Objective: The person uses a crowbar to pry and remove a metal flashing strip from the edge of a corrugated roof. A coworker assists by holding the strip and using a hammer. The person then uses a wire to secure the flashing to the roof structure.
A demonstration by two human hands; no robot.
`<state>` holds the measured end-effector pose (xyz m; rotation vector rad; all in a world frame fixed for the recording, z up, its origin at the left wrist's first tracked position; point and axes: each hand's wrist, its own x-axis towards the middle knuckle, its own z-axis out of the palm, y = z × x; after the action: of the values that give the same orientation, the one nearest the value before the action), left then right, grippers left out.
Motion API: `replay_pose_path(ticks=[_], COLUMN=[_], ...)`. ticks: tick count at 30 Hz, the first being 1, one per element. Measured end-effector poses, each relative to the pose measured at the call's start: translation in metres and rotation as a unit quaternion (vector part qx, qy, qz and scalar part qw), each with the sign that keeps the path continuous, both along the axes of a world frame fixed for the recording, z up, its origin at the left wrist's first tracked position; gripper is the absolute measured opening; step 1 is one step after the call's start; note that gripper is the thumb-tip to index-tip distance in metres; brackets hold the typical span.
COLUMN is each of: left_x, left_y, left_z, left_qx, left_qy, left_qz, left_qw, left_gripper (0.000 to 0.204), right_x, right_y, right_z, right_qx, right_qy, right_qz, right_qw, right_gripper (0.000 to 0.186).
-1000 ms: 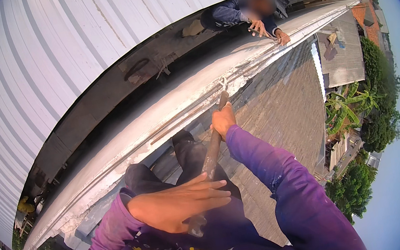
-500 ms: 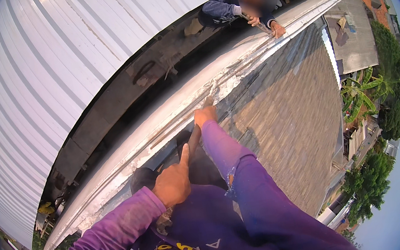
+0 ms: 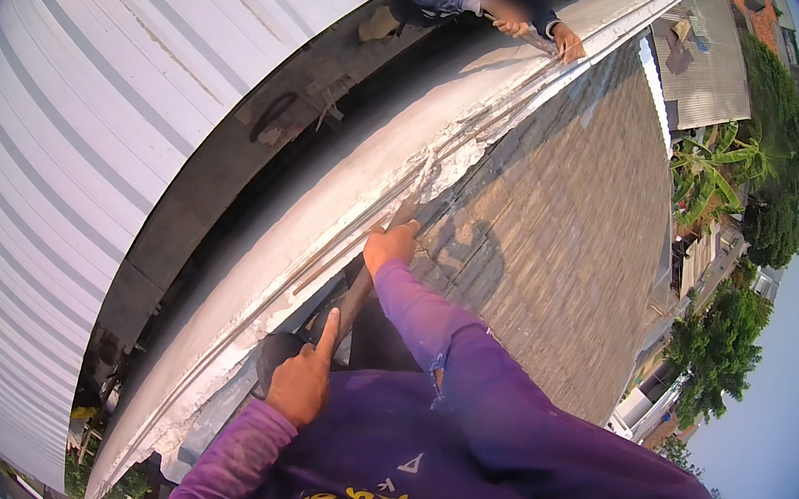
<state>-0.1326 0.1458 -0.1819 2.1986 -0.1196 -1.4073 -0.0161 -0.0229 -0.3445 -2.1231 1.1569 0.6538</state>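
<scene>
Both my hands are on a long brown bar [image 3: 356, 299], which slants up and away from my body toward the broken edge of a white concrete ledge [image 3: 340, 182]. My right hand [image 3: 391, 245] is closed around its far part, close to the ledge. Nearer my body, my left hand [image 3: 300, 380] grips the bar's lower part, its index finger laid straight along the shaft. The bar's far tip is by the rough edge; whether it touches cannot be made out. My torso and left hand hide the near end.
A tiled roof [image 3: 557, 219] slopes down to the right below the ledge. White corrugated metal [image 3: 102, 137] rises on the left, with a dark gap beside the ledge. Farther along, a co-worker's hand [image 3: 568, 42] rests at the ledge's edge. Trees [image 3: 727, 358] and houses lie beyond.
Both my hands have drawn back toward my body and slightly left, along with the bar. The co-worker's hand stays at the ledge edge.
</scene>
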Motion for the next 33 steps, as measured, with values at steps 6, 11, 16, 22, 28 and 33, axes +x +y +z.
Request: replay_pose_path(ticks=[6,11,16,22,28,33], left_x=[-0.043,-0.072,-0.018,0.012,0.011,0.002], left_y=[0.039,0.059,-0.009,-0.042,-0.041,-0.039], left_z=[-0.082,-0.147,-0.128,-0.155,-0.166,-0.18], left_qx=[0.014,0.014,0.044,0.093,0.12,0.116], left_qy=[-0.046,-0.066,-0.081,-0.109,-0.085,-0.077], left_qz=[0.0,0.008,0.052,0.063,0.071,0.057], left_qw=[0.999,0.998,0.994,0.988,0.987,0.989], left_gripper=[0.096,0.089,0.075,0.054,0.049,0.053], right_x=[-0.019,-0.038,-0.037,-0.026,0.017,0.018], right_y=[0.032,0.047,0.029,0.016,-0.017,-0.008], right_z=[-0.034,-0.061,-0.054,-0.037,-0.045,-0.117], right_qx=[-0.015,0.013,0.032,0.051,-0.101,-0.184], right_qy=[0.002,-0.072,-0.055,0.055,-0.228,-0.247], right_qz=[-0.036,-0.093,-0.043,0.016,0.309,0.352], right_qw=[0.999,0.993,0.997,0.997,0.918,0.884], right_gripper=[0.059,0.069,0.069,0.074,0.07,0.064])
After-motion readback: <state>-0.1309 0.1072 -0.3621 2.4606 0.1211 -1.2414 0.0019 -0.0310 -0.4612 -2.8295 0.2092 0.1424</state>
